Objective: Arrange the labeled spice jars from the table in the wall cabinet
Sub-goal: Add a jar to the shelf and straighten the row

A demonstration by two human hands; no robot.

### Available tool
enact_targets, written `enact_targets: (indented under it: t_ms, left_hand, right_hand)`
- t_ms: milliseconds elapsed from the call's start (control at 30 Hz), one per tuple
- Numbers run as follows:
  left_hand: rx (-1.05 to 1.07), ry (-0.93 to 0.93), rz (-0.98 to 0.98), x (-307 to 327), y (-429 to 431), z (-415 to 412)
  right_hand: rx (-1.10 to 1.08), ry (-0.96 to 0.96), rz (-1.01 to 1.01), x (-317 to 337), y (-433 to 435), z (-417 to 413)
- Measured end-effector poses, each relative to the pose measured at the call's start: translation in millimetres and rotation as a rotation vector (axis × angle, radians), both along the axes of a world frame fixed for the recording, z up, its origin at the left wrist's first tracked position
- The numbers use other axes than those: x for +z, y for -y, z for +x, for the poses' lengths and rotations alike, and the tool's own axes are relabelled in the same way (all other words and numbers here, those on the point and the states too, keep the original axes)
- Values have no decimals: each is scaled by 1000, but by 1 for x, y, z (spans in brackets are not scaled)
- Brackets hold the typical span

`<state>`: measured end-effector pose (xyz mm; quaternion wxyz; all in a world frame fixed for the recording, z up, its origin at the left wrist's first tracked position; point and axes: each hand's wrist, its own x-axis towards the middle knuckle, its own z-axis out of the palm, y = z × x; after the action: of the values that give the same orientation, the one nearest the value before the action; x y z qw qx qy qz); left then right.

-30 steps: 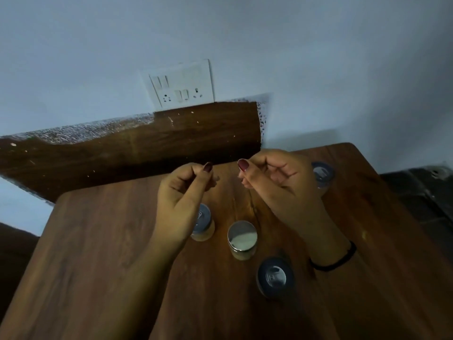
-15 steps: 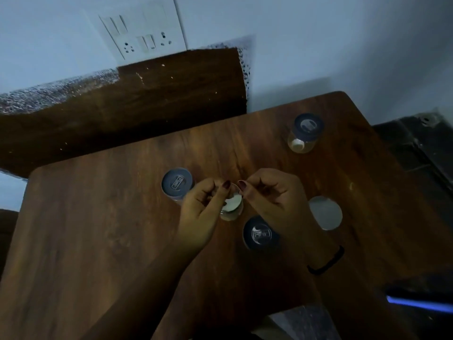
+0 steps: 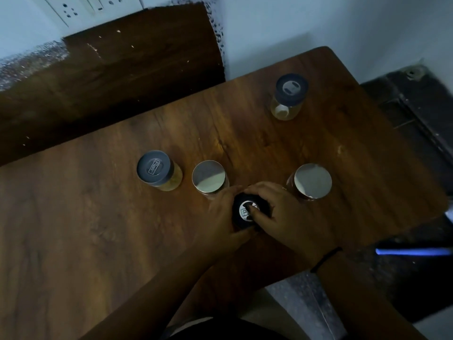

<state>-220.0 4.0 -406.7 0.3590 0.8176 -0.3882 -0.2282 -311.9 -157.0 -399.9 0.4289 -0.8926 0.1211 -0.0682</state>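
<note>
Several spice jars stand on the wooden table (image 3: 98, 229). My left hand (image 3: 220, 214) and my right hand (image 3: 282, 214) both grip a dark-lidded jar (image 3: 245, 209) near the table's front edge, one hand on each side, with my right thumb on its lid. A grey-lidded jar (image 3: 157, 169) stands to the left, a silver-lidded jar (image 3: 208, 176) beside it, and another silver-lidded jar (image 3: 312, 181) to the right of my right hand. A further grey-lidded jar (image 3: 289, 94) stands far back right. The wall cabinet is not in view.
A dark wooden board (image 3: 110, 77) leans on the wall behind the table, below a white socket panel (image 3: 81, 6). A dark stone counter (image 3: 416, 114) lies to the right. The table's front right edge (image 3: 367, 244) runs just under my right wrist.
The view has tilted down. Both hands, raised with pinched fingers a second ago, dropped to the table and closed round the dark-lidded jar.
</note>
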Motion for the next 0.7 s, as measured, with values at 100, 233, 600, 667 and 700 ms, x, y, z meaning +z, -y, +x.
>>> enact_targets:
  t_ms: [100, 233, 600, 667, 700]
  left_hand:
    - [14, 58, 61, -19, 1, -6]
    - [-7, 45, 141, -32, 2, -10]
    - [139, -268, -32, 23, 0, 15]
    - [156, -268, -76, 44, -2, 29]
    - [163, -256, -96, 55, -4, 35]
  right_hand:
    - [27, -37, -4, -9, -3, -5]
    - [28, -53, -14, -18, -4, -5]
    - [-227, 4, 567, 19, 2, 5]
    - [-262, 53, 649, 34, 1, 10]
    - [-260, 74, 675, 41, 0, 14]
